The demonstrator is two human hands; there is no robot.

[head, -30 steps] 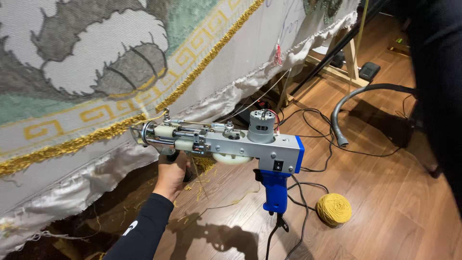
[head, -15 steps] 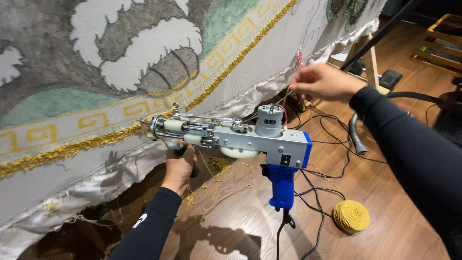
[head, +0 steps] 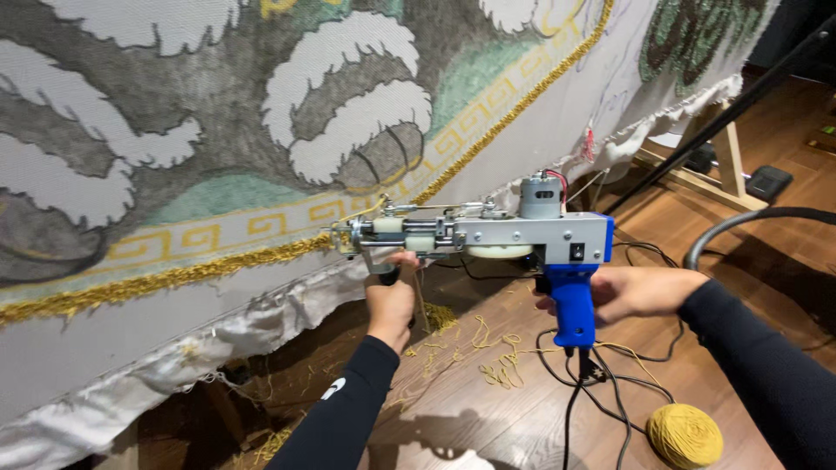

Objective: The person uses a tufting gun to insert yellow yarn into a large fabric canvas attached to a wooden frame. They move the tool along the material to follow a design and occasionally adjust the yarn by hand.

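The left hand [head: 390, 300] closes its grip on the front handle under the tufting gun [head: 488, 239], while the right hand [head: 640, 292] wraps the blue rear handle [head: 570, 305]. The gun's needle end points at the stretched tufting cloth [head: 261, 174], beside its gold yarn border [head: 174, 277]. A ball of yellow yarn [head: 684, 435] lies on the wooden floor [head: 488, 418].

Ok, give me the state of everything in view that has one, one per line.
Tufting gun: held up level, needle end at the cloth.
Left hand: gripping the gun's front handle from below.
Right hand: at the blue rear grip.
Cloth: stretched, partly tufted, gold border in place.
Yarn ball: on the floor, wound.
Loose yarn: scattered on the floor.
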